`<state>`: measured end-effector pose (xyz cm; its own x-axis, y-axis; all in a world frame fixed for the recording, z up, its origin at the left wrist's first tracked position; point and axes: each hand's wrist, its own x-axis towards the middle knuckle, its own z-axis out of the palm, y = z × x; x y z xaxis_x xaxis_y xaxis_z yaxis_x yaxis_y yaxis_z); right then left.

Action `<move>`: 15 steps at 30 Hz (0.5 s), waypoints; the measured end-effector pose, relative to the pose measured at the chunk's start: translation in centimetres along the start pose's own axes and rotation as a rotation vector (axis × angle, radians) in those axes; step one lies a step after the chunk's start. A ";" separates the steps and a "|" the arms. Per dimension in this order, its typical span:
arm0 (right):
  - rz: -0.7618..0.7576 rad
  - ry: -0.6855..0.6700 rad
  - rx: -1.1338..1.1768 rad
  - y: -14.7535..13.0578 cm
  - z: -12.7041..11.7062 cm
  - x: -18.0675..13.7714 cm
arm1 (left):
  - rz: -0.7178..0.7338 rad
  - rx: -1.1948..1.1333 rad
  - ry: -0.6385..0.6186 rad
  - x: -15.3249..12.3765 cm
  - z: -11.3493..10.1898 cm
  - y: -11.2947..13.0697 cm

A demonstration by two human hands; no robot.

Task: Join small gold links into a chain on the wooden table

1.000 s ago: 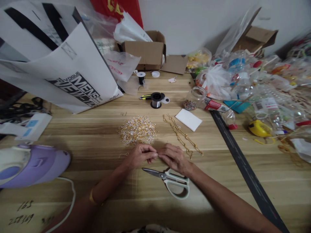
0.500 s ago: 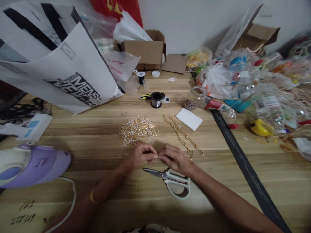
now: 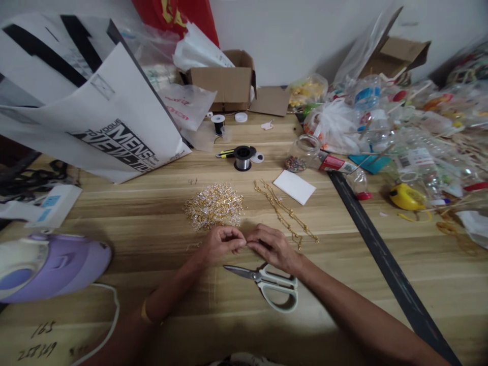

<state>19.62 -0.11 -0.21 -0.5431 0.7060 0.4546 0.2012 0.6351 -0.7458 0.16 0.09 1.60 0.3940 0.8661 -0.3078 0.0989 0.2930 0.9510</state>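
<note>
My left hand [image 3: 225,245] and my right hand [image 3: 272,246] meet fingertip to fingertip above the wooden table, both closed in a pinch. Whatever lies between the fingers is too small to make out. Just beyond the left hand is a heap of gold and clear beaded pieces [image 3: 214,206]. A gold chain [image 3: 284,216], laid out in two strands, is beyond the right hand. Scissors [image 3: 263,279] with pale handles lie below my hands, blades pointing left. A thin, fine piece [image 3: 193,245] rests left of my left wrist.
Behind the heap stand a wire spool [image 3: 243,158], a black thread spool [image 3: 218,125] and a jar of beads [image 3: 303,154]. A white card [image 3: 294,186] lies near the chain. A purple appliance [image 3: 72,264] and large bag [image 3: 125,112] flank the left; plastic bottles [image 3: 419,157] crowd the right.
The view has shifted slightly, so the background sits a little further left. My hands keep the same fingertip pinch, with hardly any movement.
</note>
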 end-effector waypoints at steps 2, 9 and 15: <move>0.003 0.006 0.003 0.0 0.0 0.0 | 0.006 -0.006 0.010 0.0 -0.1 -0.1; 0.033 0.024 -0.013 -0.1 0.0 0.1 | 0.021 -0.004 0.042 0.1 -0.1 0.0; 0.031 0.032 -0.020 -0.3 -0.1 0.1 | 0.031 -0.025 0.065 0.2 -0.1 0.0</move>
<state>19.54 -0.19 0.09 -0.5103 0.7347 0.4470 0.2340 0.6188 -0.7499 0.16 0.27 1.60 0.3367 0.8991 -0.2798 0.0645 0.2744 0.9594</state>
